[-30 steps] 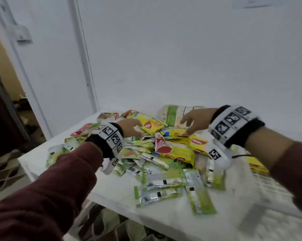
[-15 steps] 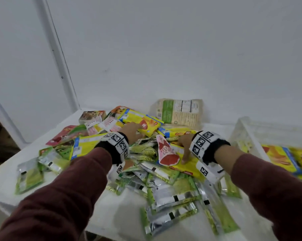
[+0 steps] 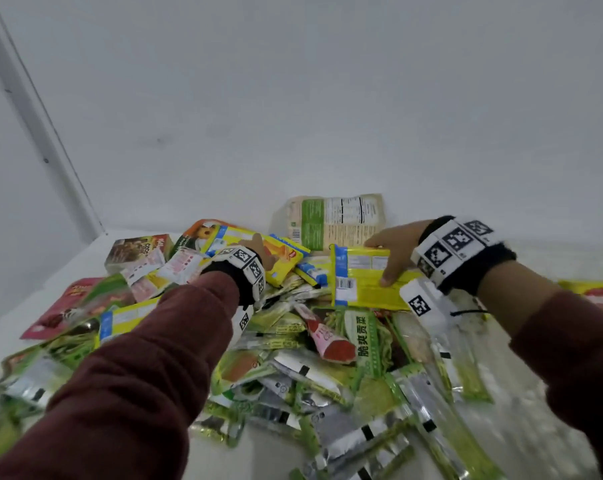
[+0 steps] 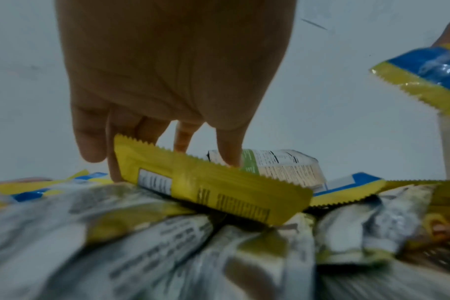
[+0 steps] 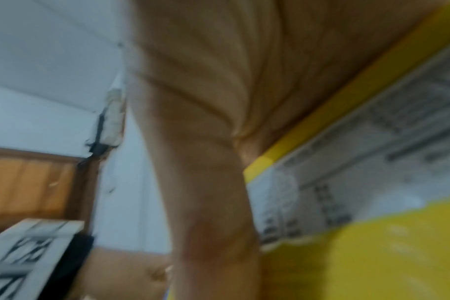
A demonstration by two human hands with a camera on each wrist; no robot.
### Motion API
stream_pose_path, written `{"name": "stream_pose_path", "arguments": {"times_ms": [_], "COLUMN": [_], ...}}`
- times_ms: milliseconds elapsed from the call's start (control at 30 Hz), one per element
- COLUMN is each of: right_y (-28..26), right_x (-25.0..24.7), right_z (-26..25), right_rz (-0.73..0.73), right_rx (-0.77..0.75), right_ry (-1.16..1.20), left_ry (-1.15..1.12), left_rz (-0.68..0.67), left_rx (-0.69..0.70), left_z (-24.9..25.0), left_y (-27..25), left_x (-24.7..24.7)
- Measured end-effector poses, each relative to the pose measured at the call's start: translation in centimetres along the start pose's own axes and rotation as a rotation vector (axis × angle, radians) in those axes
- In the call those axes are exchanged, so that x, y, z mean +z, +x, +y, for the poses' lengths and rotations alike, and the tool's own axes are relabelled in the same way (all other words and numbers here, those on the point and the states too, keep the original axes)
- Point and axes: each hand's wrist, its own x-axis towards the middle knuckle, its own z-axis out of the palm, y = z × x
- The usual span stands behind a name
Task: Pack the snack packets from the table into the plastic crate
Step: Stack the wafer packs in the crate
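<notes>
Many snack packets lie heaped in a pile (image 3: 293,341) on the white table (image 3: 85,261). My right hand (image 3: 383,261) grips a yellow packet with a blue end (image 3: 362,285) and holds it just above the pile at the back right. In the right wrist view the thumb (image 5: 206,182) lies across that packet (image 5: 373,253), blurred. My left hand (image 3: 258,252) is on another yellow packet (image 3: 282,261) at the back of the pile. Its fingers (image 4: 116,158) point straight down behind that packet's serrated edge (image 4: 211,188). The crate is not clearly seen.
A beige packet (image 3: 334,220) leans on the white wall behind the pile. Red and pink packets (image 3: 68,306) lie at the left. A yellow and red packet (image 3: 598,294) shows at the far right edge. Silver and green sachets (image 3: 362,427) cover the near side.
My right hand has closed on a yellow packet and lifted it off the pile, moving up and right. The left hand stays on its packet. The view has swung left, off the crate.
</notes>
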Motion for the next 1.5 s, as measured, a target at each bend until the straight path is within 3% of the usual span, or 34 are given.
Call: {"name": "stream_pose_path", "arguments": {"times_ms": [100, 267, 433, 600, 733, 867, 1067, 1300, 1500], "right_y": [0.7, 1.7, 2.9, 3.5, 3.8, 4.1, 4.7, 4.6, 2.6], "right_x": [0.1, 2.3, 3.8, 4.6, 4.6, 4.8, 5.2, 5.2, 4.7], "right_z": [2.8, 4.6, 4.8, 5.3, 5.6, 6.1, 6.6, 6.6, 6.1], "right_rz": [0.057, -0.02, -0.048, -0.053, -0.043, -0.039, -0.037, -0.007, 0.003], "right_rx": [0.118, 0.283, 0.308, 0.277, 0.256, 0.249, 0.238, 0.179, 0.098], "right_ry": [0.098, 0.151, 0.198, 0.305, 0.308, 0.327, 0.351, 0.416, 0.487], "left_ry": [0.013, -0.069, -0.173, -0.59, -0.828, -0.6, -0.488, -0.339, -0.423], "left_rz": [-0.025, -0.081, -0.112, -0.061, -0.249, -0.359, -0.471, -0.417, -0.377], "left_rx": [0.032, 0.017, 0.032, 0.125, 0.185, 0.223, 0.215, 0.253, 0.382], "left_z": [-0.6, -2.0, -2.2, -0.2, 3.3, 6.4, 7.0, 6.3, 5.6], "left_y": [1.3, 2.8, 3.7, 4.0, 3.3, 2.6, 3.2, 3.8, 2.0], "left_x": [-0.2, -0.5, -1.4, -3.6, -3.2, -0.9, 0.2, -0.2, -3.1]}}
